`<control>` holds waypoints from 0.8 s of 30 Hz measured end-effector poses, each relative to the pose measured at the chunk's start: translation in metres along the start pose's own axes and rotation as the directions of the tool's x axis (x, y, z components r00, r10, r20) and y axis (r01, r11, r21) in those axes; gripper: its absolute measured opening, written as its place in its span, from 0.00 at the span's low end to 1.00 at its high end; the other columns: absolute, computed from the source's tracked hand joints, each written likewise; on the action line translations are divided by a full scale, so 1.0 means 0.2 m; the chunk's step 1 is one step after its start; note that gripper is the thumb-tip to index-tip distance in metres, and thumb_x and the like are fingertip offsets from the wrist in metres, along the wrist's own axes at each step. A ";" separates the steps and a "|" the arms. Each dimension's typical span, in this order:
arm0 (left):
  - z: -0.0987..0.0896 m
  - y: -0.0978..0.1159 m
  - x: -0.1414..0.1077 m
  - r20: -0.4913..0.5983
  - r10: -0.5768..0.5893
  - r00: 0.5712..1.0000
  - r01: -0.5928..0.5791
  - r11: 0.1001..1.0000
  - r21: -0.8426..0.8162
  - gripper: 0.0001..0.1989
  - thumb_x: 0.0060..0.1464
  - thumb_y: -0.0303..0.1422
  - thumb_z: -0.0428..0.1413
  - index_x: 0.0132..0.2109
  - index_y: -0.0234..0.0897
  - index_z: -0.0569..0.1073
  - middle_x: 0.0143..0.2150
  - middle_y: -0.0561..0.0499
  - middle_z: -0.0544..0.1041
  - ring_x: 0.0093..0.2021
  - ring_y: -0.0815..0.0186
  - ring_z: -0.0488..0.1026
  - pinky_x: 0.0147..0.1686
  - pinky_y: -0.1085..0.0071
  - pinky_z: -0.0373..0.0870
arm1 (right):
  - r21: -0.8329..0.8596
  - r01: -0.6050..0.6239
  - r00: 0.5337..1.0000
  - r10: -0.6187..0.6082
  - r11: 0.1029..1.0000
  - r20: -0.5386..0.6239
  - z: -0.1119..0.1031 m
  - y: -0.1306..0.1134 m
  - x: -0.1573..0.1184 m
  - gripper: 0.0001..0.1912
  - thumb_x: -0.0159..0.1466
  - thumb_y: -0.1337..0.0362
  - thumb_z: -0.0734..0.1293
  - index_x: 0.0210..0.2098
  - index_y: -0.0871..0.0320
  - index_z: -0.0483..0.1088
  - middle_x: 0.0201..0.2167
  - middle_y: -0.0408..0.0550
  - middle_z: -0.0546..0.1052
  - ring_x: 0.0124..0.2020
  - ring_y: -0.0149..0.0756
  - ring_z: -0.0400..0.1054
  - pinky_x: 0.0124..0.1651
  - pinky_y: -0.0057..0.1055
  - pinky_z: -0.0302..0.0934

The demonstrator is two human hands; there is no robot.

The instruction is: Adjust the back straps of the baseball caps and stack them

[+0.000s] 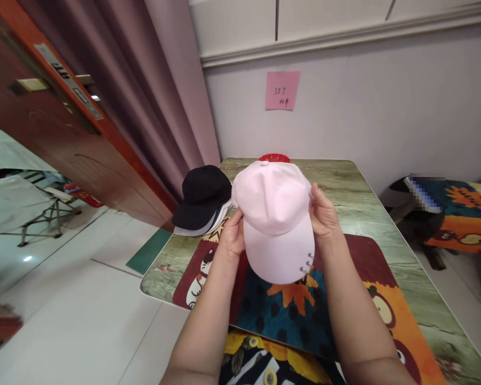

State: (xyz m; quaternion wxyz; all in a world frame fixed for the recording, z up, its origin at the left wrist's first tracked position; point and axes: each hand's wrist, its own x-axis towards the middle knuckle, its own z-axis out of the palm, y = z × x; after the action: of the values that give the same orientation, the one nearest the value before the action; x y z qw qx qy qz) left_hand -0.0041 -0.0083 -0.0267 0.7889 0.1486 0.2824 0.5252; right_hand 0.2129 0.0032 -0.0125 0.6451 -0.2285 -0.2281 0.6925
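A pale pink cap (276, 208) is held up over the table, its brim pointing down toward me, with several small metal rings at the brim's right edge. My left hand (233, 232) grips its left side and my right hand (324, 211) grips its right side; some fingers are hidden by the cap. To the left, a black cap (206, 190) lies on top of a stack with white brims showing underneath. Below the pink cap, a colourful patterned mat (280, 315) covers part of the wood-look table (340, 174).
Behind the pink cap, a red object (274, 158) partly shows near the wall. A pink note (282, 91) is stuck to the wall. An open wooden door (76, 123) and a curtain (172, 80) stand left. A patterned stool (465, 214) is at right.
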 end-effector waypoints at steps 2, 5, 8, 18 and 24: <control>0.00 -0.01 0.01 0.004 -0.018 1.000 0.018 0.998 0.062 0.16 0.64 0.35 0.54 0.54 0.34 0.77 0.45 0.44 0.85 0.54 0.53 0.79 0.63 0.56 0.69 | -0.075 0.021 0.997 -0.016 0.997 0.070 0.01 0.03 -0.03 0.24 0.60 0.44 0.71 0.49 0.52 0.75 0.44 0.48 0.83 0.56 0.49 0.74 0.58 0.48 0.71; 0.01 -0.02 0.00 0.023 0.021 1.000 -0.024 0.986 0.163 0.17 0.62 0.38 0.57 0.55 0.37 0.77 0.46 0.44 0.84 0.56 0.51 0.78 0.62 0.54 0.70 | -0.213 0.040 0.995 -0.020 0.976 0.097 0.02 0.08 -0.05 0.32 0.62 0.36 0.64 0.54 0.51 0.74 0.48 0.51 0.82 0.62 0.53 0.69 0.63 0.52 0.65; 0.01 -0.02 -0.02 0.084 0.127 0.988 -0.138 0.978 0.155 0.21 0.60 0.45 0.58 0.55 0.39 0.77 0.50 0.44 0.83 0.61 0.50 0.74 0.63 0.53 0.68 | -0.302 0.032 0.995 -0.003 0.953 0.096 0.01 0.11 -0.04 0.35 0.63 0.33 0.59 0.55 0.51 0.74 0.48 0.51 0.82 0.62 0.52 0.68 0.63 0.52 0.64; 0.03 -0.07 -0.09 0.113 0.422 0.900 -0.432 0.897 0.097 0.32 0.55 0.59 0.54 0.57 0.44 0.75 0.59 0.47 0.78 0.71 0.52 0.60 0.68 0.56 0.59 | -0.420 0.137 0.988 -0.090 0.897 0.129 0.05 0.16 -0.03 0.38 0.65 0.34 0.54 0.57 0.53 0.73 0.49 0.53 0.82 0.62 0.53 0.69 0.62 0.51 0.64; 0.07 -0.06 -0.13 0.126 0.410 0.904 -0.423 0.899 0.112 0.32 0.56 0.59 0.52 0.58 0.43 0.74 0.59 0.46 0.77 0.70 0.51 0.61 0.67 0.56 0.61 | -0.468 0.208 0.975 -0.145 0.859 0.168 0.06 0.15 -0.04 0.35 0.64 0.35 0.57 0.56 0.52 0.74 0.47 0.53 0.82 0.60 0.55 0.69 0.61 0.52 0.64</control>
State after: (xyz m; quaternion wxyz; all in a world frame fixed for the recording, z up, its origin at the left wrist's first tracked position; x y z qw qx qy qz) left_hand 0.0058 -0.0350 -0.0140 0.6592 0.2852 0.2398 0.6531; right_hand 0.1814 -0.0072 -0.0211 0.6126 -0.3158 -0.4538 0.5648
